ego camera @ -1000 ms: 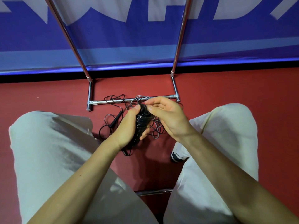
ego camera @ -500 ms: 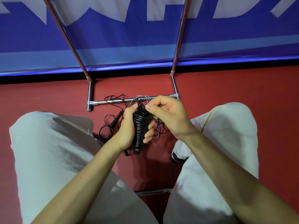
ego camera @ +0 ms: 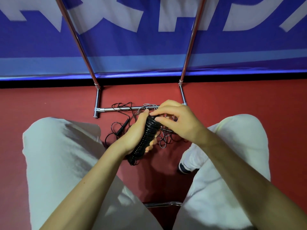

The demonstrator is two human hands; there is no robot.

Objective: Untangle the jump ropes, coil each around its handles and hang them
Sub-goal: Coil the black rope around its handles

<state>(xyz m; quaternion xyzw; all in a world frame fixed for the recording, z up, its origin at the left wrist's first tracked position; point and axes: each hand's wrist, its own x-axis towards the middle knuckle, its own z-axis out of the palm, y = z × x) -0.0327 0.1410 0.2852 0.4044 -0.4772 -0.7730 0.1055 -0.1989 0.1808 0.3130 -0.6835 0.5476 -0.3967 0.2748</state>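
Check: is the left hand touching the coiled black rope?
Touching. Head view: left hand wraps the coiled black rope, fingers curled round its far side.

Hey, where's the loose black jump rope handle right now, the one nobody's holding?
In the head view the loose black handle lies on the red floor, just left of the left hand and below the rack's bottom bar.

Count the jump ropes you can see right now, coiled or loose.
3, as far as I can tell: one black rope coiled in the left hand, a loose black rope and a grey rope tangled on the floor. The hands may hide more.
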